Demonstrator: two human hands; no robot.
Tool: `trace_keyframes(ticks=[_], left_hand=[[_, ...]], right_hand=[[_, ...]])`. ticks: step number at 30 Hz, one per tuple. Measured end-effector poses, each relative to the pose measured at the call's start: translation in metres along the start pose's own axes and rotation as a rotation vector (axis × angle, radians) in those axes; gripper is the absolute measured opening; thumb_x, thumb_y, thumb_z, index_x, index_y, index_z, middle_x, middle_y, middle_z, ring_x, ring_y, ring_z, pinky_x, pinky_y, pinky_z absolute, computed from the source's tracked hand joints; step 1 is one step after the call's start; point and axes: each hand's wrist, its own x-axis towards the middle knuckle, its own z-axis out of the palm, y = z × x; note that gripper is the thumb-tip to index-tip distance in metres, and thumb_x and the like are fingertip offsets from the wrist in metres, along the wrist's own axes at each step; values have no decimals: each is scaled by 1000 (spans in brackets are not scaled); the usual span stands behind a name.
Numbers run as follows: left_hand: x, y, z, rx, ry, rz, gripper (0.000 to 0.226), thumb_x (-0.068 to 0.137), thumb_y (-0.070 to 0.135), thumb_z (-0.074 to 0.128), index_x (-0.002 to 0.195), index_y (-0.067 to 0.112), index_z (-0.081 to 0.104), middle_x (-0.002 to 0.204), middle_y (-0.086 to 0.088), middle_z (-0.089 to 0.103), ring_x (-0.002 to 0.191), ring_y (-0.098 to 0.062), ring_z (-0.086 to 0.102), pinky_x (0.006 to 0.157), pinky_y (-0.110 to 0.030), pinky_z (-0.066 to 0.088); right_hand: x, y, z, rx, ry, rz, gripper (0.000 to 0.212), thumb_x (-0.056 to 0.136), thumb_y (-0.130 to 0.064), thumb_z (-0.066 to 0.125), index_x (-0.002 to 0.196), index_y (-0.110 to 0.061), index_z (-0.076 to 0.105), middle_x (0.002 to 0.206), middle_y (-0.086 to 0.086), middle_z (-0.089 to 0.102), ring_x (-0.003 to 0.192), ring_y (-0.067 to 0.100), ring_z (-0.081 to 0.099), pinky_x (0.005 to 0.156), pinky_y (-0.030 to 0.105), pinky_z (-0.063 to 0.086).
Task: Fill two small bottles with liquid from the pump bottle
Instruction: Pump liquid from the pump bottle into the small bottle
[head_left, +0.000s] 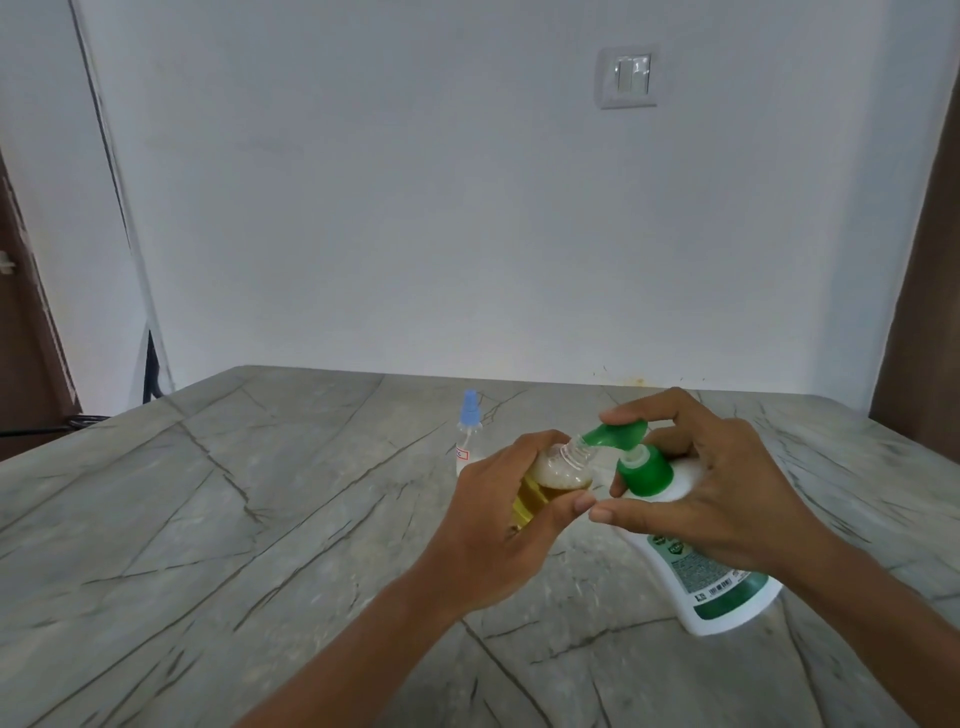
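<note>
My left hand (511, 525) grips a small clear bottle (556, 475), tilted, with yellow liquid and foam inside and its cap off. Its open neck sits right at the nozzle of the green pump head (618, 434). My right hand (711, 478) wraps the white pump bottle (711, 577), forefinger on top of the pump head and thumb near the green collar. The pump bottle leans on the table (260, 519). A second small clear bottle (469, 434) with a blue spray cap stands upright just behind my left hand; it looks empty of yellow liquid.
The grey marble-patterned table runs to a white wall at the back. A light switch (627, 77) is on the wall. A dark wooden door (26, 322) stands at the far left and a brown panel (924, 291) at the right edge.
</note>
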Motion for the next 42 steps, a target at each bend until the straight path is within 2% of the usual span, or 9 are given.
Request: trace_keyframes(ticks=[4,9,14,18,22,25,32,37,42], left_hand=[[-1,-1,0,19,-24,14,41,87,44,60,117,16,57,91,21,59,77,-2,59,61,-6,41],[0,-3,-1,16,-12,15,37,87,44,61,115,21,56,89,16,62,75,-7,60,60,-9,43],[1,-1,-1,11,-8,14,36,87,42,62,114,19,57,86,18,59,72,-4,58,60,-7,40],[1,-3,-1,16,-2,2,36,87,43,61,115,22,56,89,16,61,75,-6,59,61,-7,41],[1,-3,-1,21,-4,-9,39,87,45,61,117,21,55,92,16,62,78,-8,61,62,-9,44],[0,-2,-1,11,-8,-13,38,86,44,61,116,22,55,92,17,61,78,-7,60,62,-9,44],[-1,-3,0,5,-27,-13,40,87,44,62,118,18,56,92,14,63,78,-5,61,62,-8,43],[1,-4,-2,25,-9,-21,35,86,42,64,116,28,51,94,18,61,84,-5,61,64,-8,46],[1,-3,-3,42,-6,-24,36,86,41,64,117,28,51,95,23,58,85,-1,60,64,-6,45]], right_hand=[[1,1,0,19,1,-5,60,58,-55,83,110,-40,56,79,-14,74,69,5,72,60,29,59],[2,6,1,18,-27,-17,56,66,-56,77,114,-41,52,81,-13,74,64,9,71,56,32,57],[1,10,4,48,3,-47,53,80,-53,64,128,-51,41,84,-4,73,68,7,69,61,11,49],[1,10,5,42,-13,-57,47,82,-62,59,126,-51,46,95,-14,70,76,6,70,61,13,52],[2,7,4,40,11,-56,51,76,-61,66,121,-42,52,87,-13,72,66,7,69,54,16,52],[2,3,3,32,28,-51,55,70,-62,71,117,-39,55,90,-17,73,68,1,70,56,13,52],[1,0,3,18,41,-34,58,60,-57,79,111,-38,58,91,-20,73,71,0,71,61,21,58],[1,-7,4,-60,-2,-71,62,66,-71,67,121,-47,50,95,-25,69,73,-6,67,62,4,47],[2,-10,4,-101,-18,-59,67,67,-76,61,126,-47,46,87,-38,61,78,-11,64,64,0,43]])
